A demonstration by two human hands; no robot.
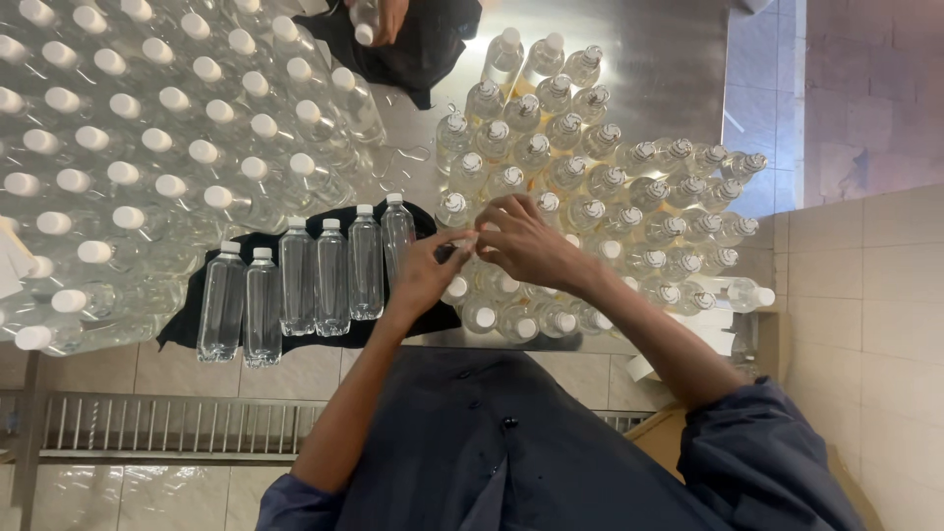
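My left hand and my right hand meet over the steel table, fingertips pinched together on a small clear plastic seal band; I cannot make it out well. Right under them stand several clear bottles with white caps. To the left, a row of several capped clear bottles stands on a black cloth. Beyond my right hand is a dense group of bottles with shrink-sealed caps.
A large block of white-capped bottles fills the left of the steel table. Another person's hand holds a bottle over a black cloth at the top. A metal rack runs below the table edge; tiled wall at right.
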